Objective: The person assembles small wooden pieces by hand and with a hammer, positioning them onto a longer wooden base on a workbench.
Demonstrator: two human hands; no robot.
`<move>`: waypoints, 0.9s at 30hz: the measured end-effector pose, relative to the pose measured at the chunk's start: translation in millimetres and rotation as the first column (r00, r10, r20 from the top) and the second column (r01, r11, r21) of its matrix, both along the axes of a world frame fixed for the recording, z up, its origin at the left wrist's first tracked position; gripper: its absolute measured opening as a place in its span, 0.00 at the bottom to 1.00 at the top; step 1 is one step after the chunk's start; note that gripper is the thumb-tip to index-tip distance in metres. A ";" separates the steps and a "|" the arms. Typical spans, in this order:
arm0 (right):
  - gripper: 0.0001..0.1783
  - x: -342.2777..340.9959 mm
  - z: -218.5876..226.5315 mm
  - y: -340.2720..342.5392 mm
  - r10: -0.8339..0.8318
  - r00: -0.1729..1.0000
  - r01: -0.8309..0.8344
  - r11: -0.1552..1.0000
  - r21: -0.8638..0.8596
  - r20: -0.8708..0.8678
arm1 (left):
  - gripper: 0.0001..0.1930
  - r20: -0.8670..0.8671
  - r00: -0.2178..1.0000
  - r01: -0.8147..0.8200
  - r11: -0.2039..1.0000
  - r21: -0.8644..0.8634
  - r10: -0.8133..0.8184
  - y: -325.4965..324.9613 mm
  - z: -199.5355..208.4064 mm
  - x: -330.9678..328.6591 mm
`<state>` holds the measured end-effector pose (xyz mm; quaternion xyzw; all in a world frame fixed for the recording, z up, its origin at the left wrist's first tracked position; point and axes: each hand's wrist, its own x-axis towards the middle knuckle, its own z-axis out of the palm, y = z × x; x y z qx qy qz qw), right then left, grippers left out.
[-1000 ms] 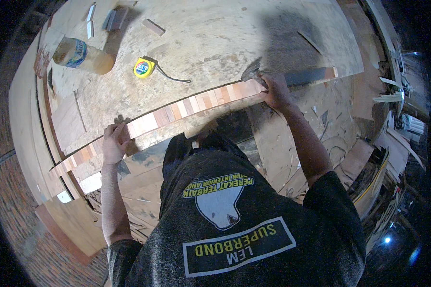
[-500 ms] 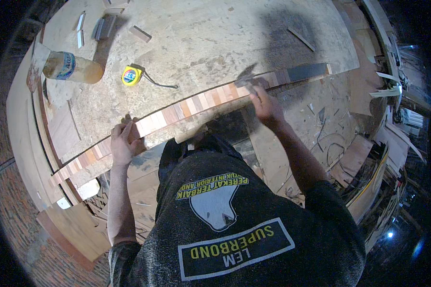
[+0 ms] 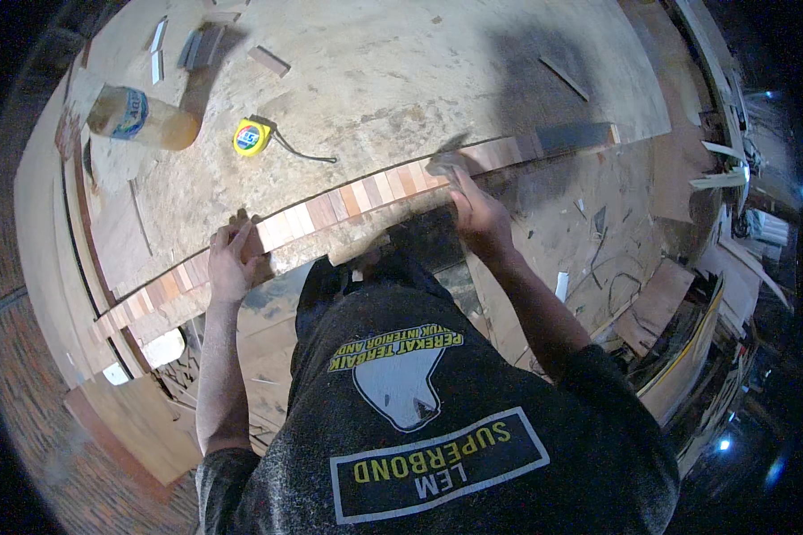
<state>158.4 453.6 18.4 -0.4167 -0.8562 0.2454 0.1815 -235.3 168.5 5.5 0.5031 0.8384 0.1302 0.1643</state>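
Observation:
A long strip of light and reddish wood blocks lies along the near edge of the workbench. My left hand grips this strip left of its middle, with the fingers over its top. My right hand is closed on a thin, flat grey piece, which rests on the strip right of its middle. It looks like a folded sheet, but motion blur hides its exact kind. Beyond the strip, a yellow tape measure with a dark wrist cord lies on the bench.
A plastic bottle of yellowish liquid lies on its side at the left of the workbench. Small wood offcuts and a thin stick lie farther back. Scrap boards and splinters clutter the right side.
My right hand has slid left and slightly nearer along the strip with the grey piece. The left hand stays on the strip. The view has shifted slightly.

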 end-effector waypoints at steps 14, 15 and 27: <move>0.26 -4.2 -13.2 -31.1 0.036 0.996 -0.037 0.999 0.007 0.083 | 0.42 0.016 0.999 0.036 0.999 0.011 -0.036 -7.1 -0.3 -3.1; 0.26 -7.1 -9.1 -29.7 -0.002 0.984 0.007 1.000 -0.030 0.176 | 0.42 0.010 0.999 0.030 0.999 0.015 -0.030 -5.2 0.0 -6.2; 0.44 -39.4 11.6 38.3 0.164 0.970 -0.131 0.974 -0.185 0.179 | 0.51 0.021 0.980 0.196 0.973 0.120 -0.199 57.2 6.8 40.4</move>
